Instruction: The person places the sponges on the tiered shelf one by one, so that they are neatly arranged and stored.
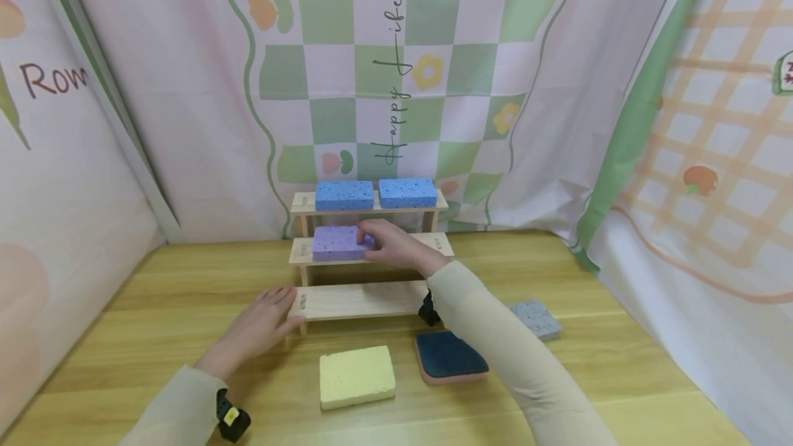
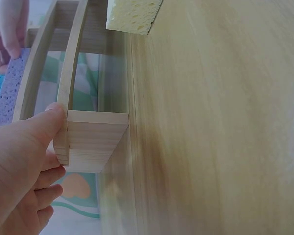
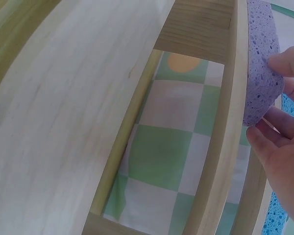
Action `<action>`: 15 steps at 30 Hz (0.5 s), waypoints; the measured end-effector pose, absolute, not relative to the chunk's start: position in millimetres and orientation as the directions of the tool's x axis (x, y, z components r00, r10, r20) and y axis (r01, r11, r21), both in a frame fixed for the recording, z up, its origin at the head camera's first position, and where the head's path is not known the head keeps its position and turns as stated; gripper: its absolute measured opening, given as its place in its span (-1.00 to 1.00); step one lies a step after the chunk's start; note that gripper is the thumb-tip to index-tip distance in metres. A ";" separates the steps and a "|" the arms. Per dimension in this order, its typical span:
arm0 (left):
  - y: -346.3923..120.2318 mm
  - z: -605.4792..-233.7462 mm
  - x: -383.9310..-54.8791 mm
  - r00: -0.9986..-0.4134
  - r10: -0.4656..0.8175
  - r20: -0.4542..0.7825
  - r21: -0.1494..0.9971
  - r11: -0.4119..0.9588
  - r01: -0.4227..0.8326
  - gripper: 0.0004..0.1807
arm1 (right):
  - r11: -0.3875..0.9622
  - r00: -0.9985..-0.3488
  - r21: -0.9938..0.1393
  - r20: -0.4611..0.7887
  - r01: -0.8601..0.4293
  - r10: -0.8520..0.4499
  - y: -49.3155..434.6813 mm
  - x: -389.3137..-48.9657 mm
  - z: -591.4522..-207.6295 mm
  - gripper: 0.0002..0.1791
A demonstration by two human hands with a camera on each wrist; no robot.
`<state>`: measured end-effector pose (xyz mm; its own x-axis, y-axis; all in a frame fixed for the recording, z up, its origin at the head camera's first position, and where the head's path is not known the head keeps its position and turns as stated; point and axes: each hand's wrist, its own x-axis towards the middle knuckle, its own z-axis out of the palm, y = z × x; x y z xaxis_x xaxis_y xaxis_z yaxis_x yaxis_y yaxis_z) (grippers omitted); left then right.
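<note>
A three-tier wooden shelf (image 1: 365,300) stands on the table. On its middle tier lies a speckled purple sponge (image 1: 334,243). My right hand (image 1: 399,246) holds this sponge by its right end; in the right wrist view, the thumb and fingers pinch the purple sponge (image 3: 262,63) at its edge. My left hand (image 1: 260,319) grips the left end of the lowest tier, with the thumb (image 2: 49,120) against the board and the other fingers partly hidden. Two blue sponges (image 1: 344,195) sit side by side on the top tier.
On the table in front of the shelf lie a yellow sponge (image 1: 357,377) and a dark-topped pink sponge (image 1: 451,355). A grey sponge (image 1: 535,319) lies further right, partly behind the right sleeve (image 1: 508,349). Printed curtains (image 1: 180,88) enclose the back and sides.
</note>
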<state>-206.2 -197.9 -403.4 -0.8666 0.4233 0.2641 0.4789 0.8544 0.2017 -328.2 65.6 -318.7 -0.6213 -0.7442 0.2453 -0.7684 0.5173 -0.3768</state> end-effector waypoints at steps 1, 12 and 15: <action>-197.8 -403.2 -206.1 -0.867 0.423 0.264 0.202 0.855 0.478 -0.36 | 0.515 -0.619 -0.374 0.248 -0.771 -0.745 66.0 -327.8 -318.5 -0.83; -197.9 -404.4 -207.3 -0.871 0.420 0.255 0.205 0.857 0.473 -0.36 | 0.523 -0.631 -0.387 0.245 -0.760 -0.736 74.8 -321.8 -317.6 -0.79; -198.4 -405.3 -207.9 -0.871 0.423 0.249 0.203 0.857 0.474 -0.36 | 0.509 -0.639 -0.429 0.247 -0.746 -0.728 79.1 -317.4 -315.3 -0.80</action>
<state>-207.9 -198.4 -405.3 -0.8713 0.4230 0.2488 0.4740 0.8568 0.2033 -317.4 79.1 -315.3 -0.6391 -0.7283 0.2471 -0.7462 0.5093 -0.4287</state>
